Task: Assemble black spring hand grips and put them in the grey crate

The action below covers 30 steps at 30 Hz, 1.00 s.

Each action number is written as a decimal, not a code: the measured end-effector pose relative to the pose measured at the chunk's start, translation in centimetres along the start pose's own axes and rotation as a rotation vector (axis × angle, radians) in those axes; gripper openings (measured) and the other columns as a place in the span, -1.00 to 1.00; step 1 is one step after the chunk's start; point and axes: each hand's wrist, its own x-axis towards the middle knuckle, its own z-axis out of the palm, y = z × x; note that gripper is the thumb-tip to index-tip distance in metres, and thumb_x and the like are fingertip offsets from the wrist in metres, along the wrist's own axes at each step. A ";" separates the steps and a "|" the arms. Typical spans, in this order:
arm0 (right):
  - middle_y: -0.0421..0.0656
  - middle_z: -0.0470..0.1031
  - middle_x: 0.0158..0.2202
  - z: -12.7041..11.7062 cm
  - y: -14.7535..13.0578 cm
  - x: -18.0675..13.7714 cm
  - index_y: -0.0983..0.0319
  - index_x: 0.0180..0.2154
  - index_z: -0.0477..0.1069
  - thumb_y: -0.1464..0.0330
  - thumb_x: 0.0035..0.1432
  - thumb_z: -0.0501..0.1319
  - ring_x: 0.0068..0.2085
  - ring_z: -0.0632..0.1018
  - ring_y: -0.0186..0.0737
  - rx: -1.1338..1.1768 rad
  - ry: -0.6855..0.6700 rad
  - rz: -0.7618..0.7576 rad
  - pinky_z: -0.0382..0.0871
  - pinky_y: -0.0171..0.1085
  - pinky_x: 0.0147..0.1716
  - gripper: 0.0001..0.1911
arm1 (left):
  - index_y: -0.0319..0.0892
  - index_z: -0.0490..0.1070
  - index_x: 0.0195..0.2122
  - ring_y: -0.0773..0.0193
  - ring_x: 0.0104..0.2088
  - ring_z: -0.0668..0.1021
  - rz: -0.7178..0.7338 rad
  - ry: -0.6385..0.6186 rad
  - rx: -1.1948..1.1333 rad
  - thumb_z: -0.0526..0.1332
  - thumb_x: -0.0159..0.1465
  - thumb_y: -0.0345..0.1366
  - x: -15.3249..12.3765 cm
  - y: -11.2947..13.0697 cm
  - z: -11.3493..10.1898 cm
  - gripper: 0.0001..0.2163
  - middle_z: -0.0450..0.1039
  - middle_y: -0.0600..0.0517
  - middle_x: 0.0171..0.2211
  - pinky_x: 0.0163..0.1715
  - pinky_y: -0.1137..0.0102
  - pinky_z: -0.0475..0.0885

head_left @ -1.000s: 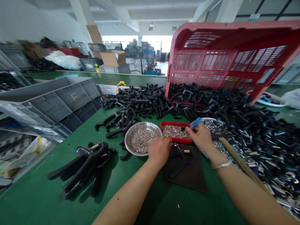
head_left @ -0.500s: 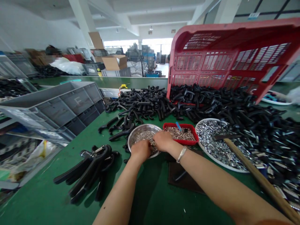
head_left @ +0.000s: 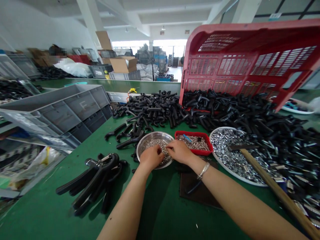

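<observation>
Both my hands are over a round metal bowl (head_left: 143, 143) of small shiny metal pieces. My left hand (head_left: 152, 156) reaches in at the near left side, its thumb and fingers drawn together; whatever they pinch is too small to make out. At the bowl's right rim my right hand (head_left: 179, 151), below a silver bracelet (head_left: 203, 170), has its fingertips pressed together, pointing at the left hand. What it holds cannot be made out either. A narrow gap separates the hands. Right behind my right hand sits a red tray (head_left: 200, 152) of small metal pins with a blue item (head_left: 187, 138).
Black curved handles (head_left: 96, 181) lie in a bunch at left; a large heap (head_left: 160, 108) spreads behind. At right, a hammer (head_left: 262, 170) rests across a white tray (head_left: 237, 178) of metal parts. A red crate (head_left: 215, 65) stands tipped behind; a grey bin (head_left: 75, 111) is at left.
My hands have drawn slightly apart, the right one moving a little to the right. The left has lifted a little. The blue item in the red tray now leans further left.
</observation>
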 end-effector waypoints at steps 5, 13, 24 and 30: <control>-0.19 0.54 -0.32 -1.2 1.2 -2.1 0.22 -0.30 0.49 0.42 0.08 0.07 -0.28 0.50 -0.31 0.131 0.110 0.019 0.32 -0.34 -0.25 -0.78 | -0.09 0.40 -0.37 0.21 -0.35 0.49 0.027 0.012 -0.043 0.10 0.06 -0.26 0.1 -0.1 0.0 -0.86 0.49 0.05 -0.39 -0.42 0.43 0.28; -0.16 0.54 -0.37 -3.5 6.9 -10.2 0.20 -0.38 0.49 0.27 0.05 0.11 -0.34 0.52 -0.20 0.220 0.291 0.276 0.36 -0.24 -0.34 -0.79 | 0.04 0.44 -0.22 0.17 -0.25 0.50 0.019 0.009 0.040 0.08 0.13 -0.26 0.0 0.2 -0.1 -0.78 0.49 0.06 -0.24 -0.31 0.36 0.33; -0.10 0.49 -0.36 -1.5 9.1 -15.1 0.21 -0.36 0.46 0.33 0.09 0.04 -0.27 0.49 -0.18 0.121 0.447 0.294 0.36 -0.21 -0.26 -0.76 | -0.01 0.48 -0.29 0.05 -0.26 0.51 -0.036 -0.072 0.206 0.07 0.16 -0.21 0.2 1.4 0.7 -0.80 0.49 -0.06 -0.28 -0.33 0.24 0.37; -0.11 0.49 -0.34 -0.9 9.5 -14.3 0.21 -0.30 0.43 0.38 0.11 0.03 -0.28 0.49 -0.20 0.065 0.471 0.277 0.37 -0.23 -0.28 -0.79 | -0.08 0.43 -0.30 0.07 -0.24 0.50 0.025 -0.056 0.190 0.04 0.18 -0.22 0.4 1.0 0.8 -0.80 0.46 -0.05 -0.23 -0.32 0.26 0.36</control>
